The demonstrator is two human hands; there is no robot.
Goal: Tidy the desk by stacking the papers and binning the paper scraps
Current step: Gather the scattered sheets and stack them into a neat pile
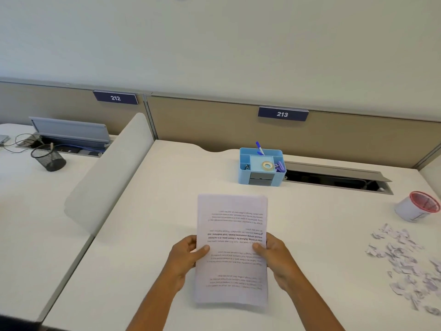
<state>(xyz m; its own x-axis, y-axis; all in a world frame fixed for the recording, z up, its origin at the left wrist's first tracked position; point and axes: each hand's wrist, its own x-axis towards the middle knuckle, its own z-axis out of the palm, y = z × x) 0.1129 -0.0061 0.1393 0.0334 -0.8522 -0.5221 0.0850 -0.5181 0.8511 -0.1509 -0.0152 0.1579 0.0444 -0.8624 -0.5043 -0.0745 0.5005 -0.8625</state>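
A stack of printed papers (231, 252) is held in the lower centre of the frame, above the white desk (152, 211), with its text upside down to the camera. The left hand (188, 254) is closed on the stack's left edge, its thumb laid across the top sheet and its fingers behind; the right hand (272, 253) is closed on the right edge in the same grip. Whether the stack's lower edge touches the desk cannot be told.

Torn paper scraps (405, 261) are scattered over the desk at the lower right of the frame, well apart from the stack. Just above them, at the right edge, a small white bin with a red rim (416, 206) is seen tilted. A light blue desk organiser (261, 167) is placed above the stack, at the desk's far edge; a roll of tape (267, 165) lies in it and a blue pen (259, 147) stands in it. A black mesh pen cup (47, 158) is seen on the neighbouring desk at the upper left.
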